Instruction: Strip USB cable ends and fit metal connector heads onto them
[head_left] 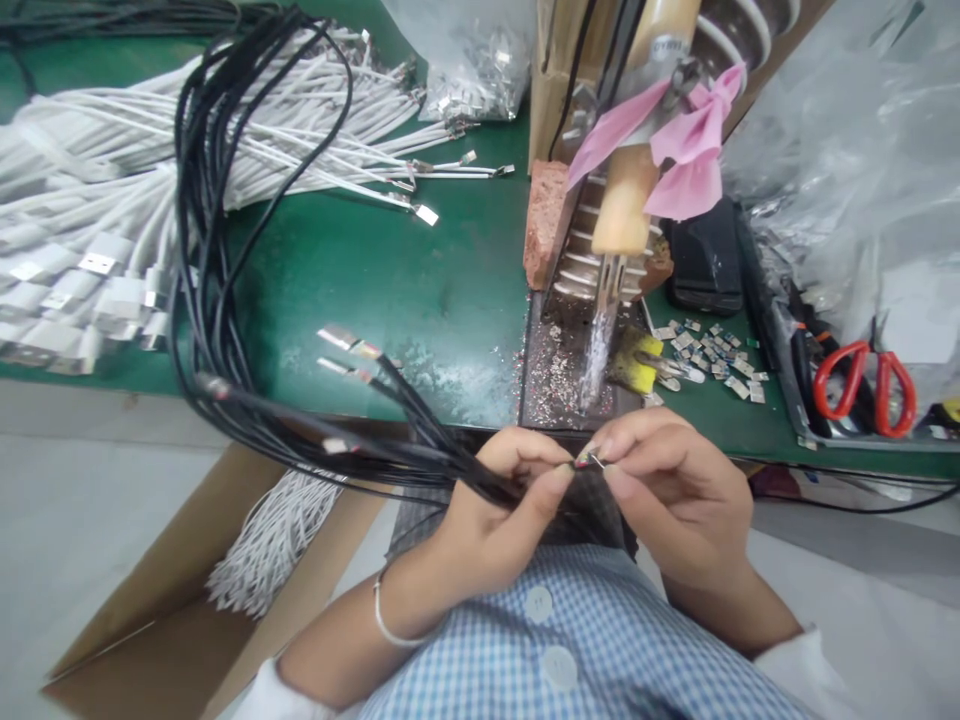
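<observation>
My left hand (495, 510) is closed round a bundle of black cables (225, 330) that loops up over the green table (375, 270). Its thumb and forefinger pinch one cable's stripped end. My right hand (675, 480) pinches a tiny metal connector piece (595, 460) against that cable end, just above my lap. Several other black cable ends with metal plugs (349, 345) stick out to the left of my hands.
A pile of white USB cables (112, 200) covers the table's left. A soldering iron on a stand (622, 210) with a pink ribbon stands ahead, small connector parts (712, 355) beside it. Red scissors (862, 385) lie right. A cardboard box with white cables (262, 550) sits below left.
</observation>
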